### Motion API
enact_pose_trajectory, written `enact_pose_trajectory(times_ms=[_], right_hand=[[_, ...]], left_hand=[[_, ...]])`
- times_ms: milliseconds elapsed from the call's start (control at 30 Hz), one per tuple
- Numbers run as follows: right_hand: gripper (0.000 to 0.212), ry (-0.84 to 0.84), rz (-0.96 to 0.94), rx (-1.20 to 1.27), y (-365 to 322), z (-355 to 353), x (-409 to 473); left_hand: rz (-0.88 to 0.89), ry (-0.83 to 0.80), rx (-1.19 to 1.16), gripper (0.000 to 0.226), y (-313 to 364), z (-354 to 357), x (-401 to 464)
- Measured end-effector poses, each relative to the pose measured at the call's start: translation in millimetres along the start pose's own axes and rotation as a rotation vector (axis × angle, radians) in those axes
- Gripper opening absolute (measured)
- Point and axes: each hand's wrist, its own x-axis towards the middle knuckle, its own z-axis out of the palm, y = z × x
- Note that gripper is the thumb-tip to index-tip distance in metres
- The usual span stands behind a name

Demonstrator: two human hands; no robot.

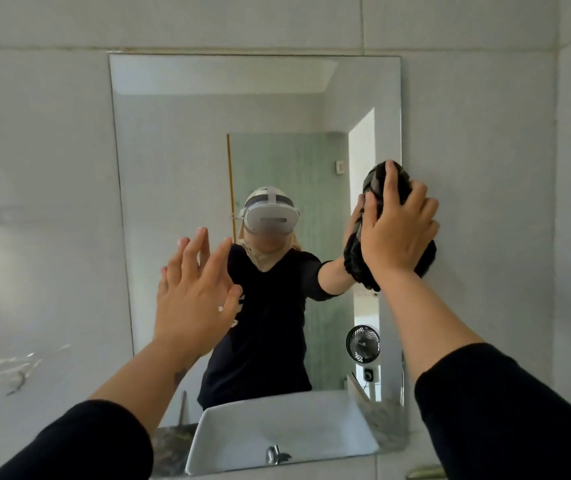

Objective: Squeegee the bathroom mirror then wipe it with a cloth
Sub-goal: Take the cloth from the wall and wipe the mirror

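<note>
A frameless rectangular mirror (180,140) hangs on the pale tiled wall in front of me. My right hand (398,233) presses a bunched dark cloth (424,259) flat against the mirror's right edge, about halfway up. My left hand (194,289) is raised in front of the mirror's lower left part with fingers spread and nothing in it; whether it touches the glass I cannot tell. No squeegee is in view.
The mirror reflects a person in a black top, a white basin (277,427), a small black fan (362,344) and a greenish glass door. A metal fitting (422,472) shows at the bottom right. Tiled wall surrounds the mirror on both sides.
</note>
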Motion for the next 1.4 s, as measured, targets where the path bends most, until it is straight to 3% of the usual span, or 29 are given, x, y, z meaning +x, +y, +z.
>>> enact_pose_trajectory(times_ms=[200, 333, 433, 933, 1200, 1400], right_hand=[[0.046, 0.013, -0.005, 0.013, -23, 3, -40], [0.046, 0.005, -0.07, 0.032, -52, 3, -50], [0.046, -0.01, -0.144, 0.05, -77, 5, -58], [0.049, -0.128, -0.643, 0.078, -217, 16, -136], [0.051, -0.203, -0.908, 0.039, -180, 19, -178], [0.048, -0.235, -0.78, 0.014, -133, 11, -164]], left_hand=[[0.032, -0.005, 0.039, 0.069, -4, -4, 0], [0.068, 0.107, 0.05, 0.06, -9, -12, -4], [0.006, 0.171, 0.025, 0.059, -22, -16, -11], [-0.262, 0.188, -0.024, 0.071, -100, -23, -50], [-0.28, 0.136, -0.057, 0.074, -103, -2, -80], [-0.129, 0.134, -0.049, 0.073, -72, 13, -83]])
